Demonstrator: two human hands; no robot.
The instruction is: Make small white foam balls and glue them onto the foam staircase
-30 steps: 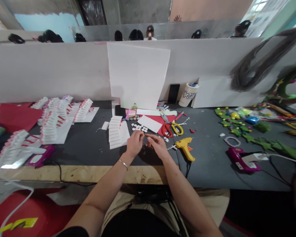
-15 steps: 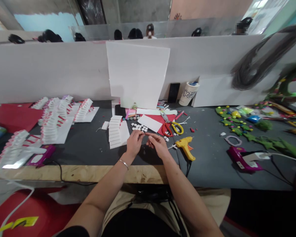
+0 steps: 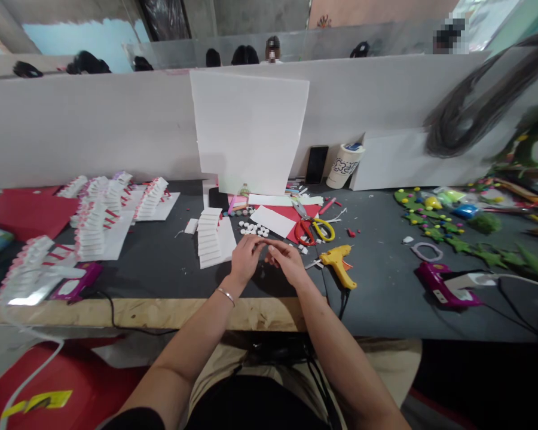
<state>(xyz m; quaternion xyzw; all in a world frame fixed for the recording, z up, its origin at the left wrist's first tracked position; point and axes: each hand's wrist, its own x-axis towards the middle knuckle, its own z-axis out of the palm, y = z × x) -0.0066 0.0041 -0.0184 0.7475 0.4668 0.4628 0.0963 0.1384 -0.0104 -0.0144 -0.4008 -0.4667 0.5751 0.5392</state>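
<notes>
My left hand (image 3: 246,258) and my right hand (image 3: 286,260) meet over the front of the dark table, fingertips close together. Both are closed in a pinch; whatever lies between the fingers is too small or hidden to make out. Just beyond them lie several small white round pieces (image 3: 253,229). Left of my left hand, a row of folded white strips (image 3: 209,237) sits on a white card (image 3: 226,240). Past my right hand are red-and-yellow-handled scissors (image 3: 305,230) and a yellow glue gun (image 3: 339,264). A blank white card (image 3: 273,221) rests on red paper (image 3: 298,214).
Several finished-looking white and pink folded pieces (image 3: 89,233) stand at left near a purple power strip (image 3: 77,284). Another purple strip (image 3: 446,286) is at right, by green felt decorations (image 3: 430,224). At the back are a white board (image 3: 251,131), a phone (image 3: 316,165) and a paper cup (image 3: 345,166).
My hands stay together in nearly the same spot, with only slight finger movement. The camera view has shifted a little; nothing on the table has visibly moved.
</notes>
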